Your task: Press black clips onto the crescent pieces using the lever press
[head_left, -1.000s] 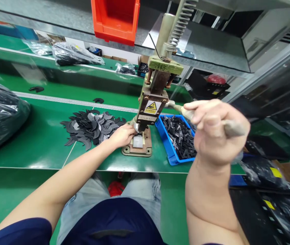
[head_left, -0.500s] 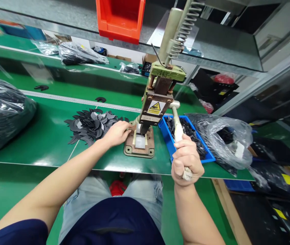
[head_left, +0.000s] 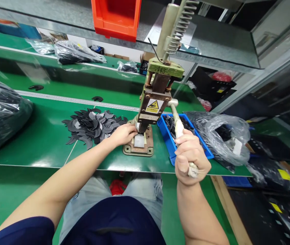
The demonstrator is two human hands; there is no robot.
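In front of me stands a hand press (head_left: 151, 106) with a yellow warning label and a brown base. My right hand (head_left: 191, 158) is wrapped round the taped end of its lever (head_left: 177, 123). At the press base, just left of the ram, my left hand (head_left: 124, 134) has its fingers pinched together; whatever they hold is hidden at the die. A pale block (head_left: 139, 140) lies on the base beside the fingertips. Left of that hand spreads a pile of dark, curved flat pieces (head_left: 94, 126).
Behind the lever sits a blue bin (head_left: 172, 156) of black parts, with an open clear plastic bag (head_left: 233, 136) to its right. A large filled bag (head_left: 2, 115) takes up the left end of the green bench. An orange bin (head_left: 116, 20) rests on the shelf above.
My left hand has moved slightly right, its fingertips closer under the ram. My right hand has shifted a little to the right with the lever end. The view has turned slightly.
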